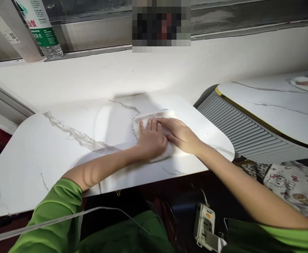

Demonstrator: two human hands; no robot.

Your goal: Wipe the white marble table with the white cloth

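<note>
A white cloth (169,114) lies on a white marble-patterned tabletop (64,151), right of its middle. My left hand (152,140) presses down on the cloth with its fingers spread. Close beside it, my right hand (181,135) rests on the cloth's right part, fingers stretched toward the left hand and nearly touching it. The cloth's lower part is partly hidden under both hands.
A plastic water bottle (47,38) stands on the ledge at the upper left. To the right is a second marble-patterned table (269,102), where another person's hand touches a white cloth. A power strip (205,225) lies below the front edge.
</note>
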